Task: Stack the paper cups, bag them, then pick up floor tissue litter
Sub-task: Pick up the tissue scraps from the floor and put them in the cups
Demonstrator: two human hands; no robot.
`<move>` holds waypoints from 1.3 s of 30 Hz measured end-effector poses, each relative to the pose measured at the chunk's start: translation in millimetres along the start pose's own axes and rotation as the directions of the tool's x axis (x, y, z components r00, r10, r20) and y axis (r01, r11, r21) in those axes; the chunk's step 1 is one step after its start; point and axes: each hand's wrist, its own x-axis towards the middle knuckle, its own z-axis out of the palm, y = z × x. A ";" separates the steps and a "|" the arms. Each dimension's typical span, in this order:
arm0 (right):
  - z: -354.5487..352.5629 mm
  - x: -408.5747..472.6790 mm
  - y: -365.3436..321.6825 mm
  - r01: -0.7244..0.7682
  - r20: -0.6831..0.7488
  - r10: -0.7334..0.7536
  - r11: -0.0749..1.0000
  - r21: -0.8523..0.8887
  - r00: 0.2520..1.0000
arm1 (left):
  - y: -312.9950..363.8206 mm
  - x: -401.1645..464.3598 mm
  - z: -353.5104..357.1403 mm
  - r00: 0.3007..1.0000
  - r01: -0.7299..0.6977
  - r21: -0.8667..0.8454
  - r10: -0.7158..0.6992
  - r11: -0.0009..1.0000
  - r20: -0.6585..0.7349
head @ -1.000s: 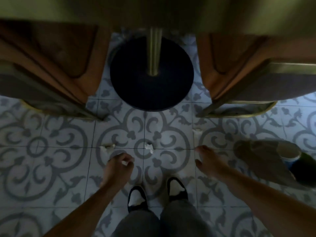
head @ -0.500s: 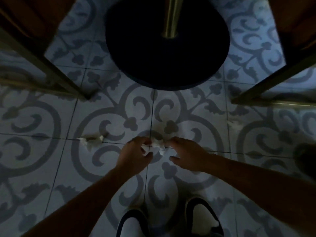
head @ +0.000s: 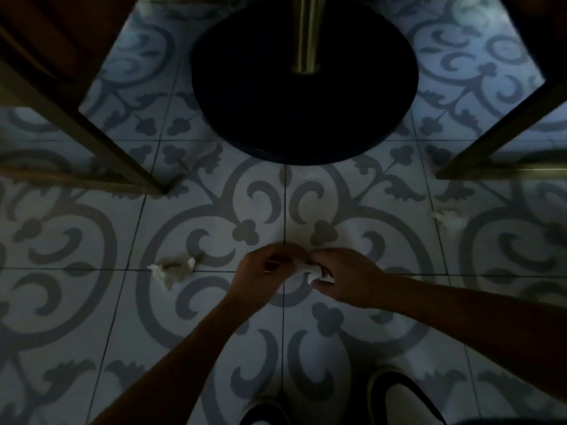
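Over the patterned tile floor (head: 92, 302), the right hand (head: 346, 277) pinches a white tissue (head: 310, 269), the curled left hand (head: 260, 276) touches it, its grip unclear; more tissue scraps (head: 171, 269) lie left.

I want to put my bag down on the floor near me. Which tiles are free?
Free: the patterned tiles between the round black table base and both hands. Also the tiles beside the left forearm. Crowded: crumpled white tissue at left, another tissue scrap by the right chair leg.
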 end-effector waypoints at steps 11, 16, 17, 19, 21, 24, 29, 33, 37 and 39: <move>-26.5 -11.6 -40.2 0.157 -0.185 -0.113 0.958 0.240 0.976 | 23.3 -16.1 2.5 0.906 0.389 -0.875 -0.289 0.288 0.308; -25.9 -20.9 -44.8 0.229 -0.263 -0.219 0.973 0.005 0.940 | 20.7 -28.6 12.4 0.914 0.398 -0.903 -0.155 0.161 0.375; -25.6 -21.9 -44.4 0.235 -0.270 -0.233 0.972 -0.025 0.934 | 22.2 -28.7 11.8 0.916 0.396 -0.902 -0.141 0.175 0.375; -24.8 -23.9 -43.4 0.228 -0.275 -0.233 0.972 -0.050 0.933 | 26.8 -28.9 11.1 0.920 0.391 -0.902 -0.118 0.183 0.375; -23.3 -26.4 -42.7 0.224 -0.285 -0.225 0.974 -0.036 0.932 | 29.7 -29.8 11.0 0.918 0.396 -0.905 -0.099 0.154 0.385; -21.4 -28.1 -41.2 0.235 -0.321 -0.220 0.972 0.006 0.921 | 31.7 -29.0 11.2 0.916 0.398 -0.904 -0.115 0.155 0.383; -19.9 -30.6 -36.3 0.161 -0.307 -0.146 0.987 0.025 0.940 | 32.2 -26.6 16.2 0.906 0.416 -0.874 -0.196 0.252 0.375; -19.2 -34.9 -34.5 0.165 -0.295 -0.146 0.985 0.041 0.944 | 32.2 -28.9 26.2 0.918 0.386 -0.849 -0.242 0.361 0.315; -18.7 -38.1 -30.0 0.156 -0.291 -0.134 0.986 0.054 0.947 | 31.0 -28.3 33.7 0.921 0.371 -0.843 -0.268 0.389 0.282; -23.2 -39.4 -19.1 0.128 -0.357 -0.087 0.987 0.093 0.930 | 32.2 -25.9 35.9 0.917 0.384 -0.858 -0.248 0.341 0.311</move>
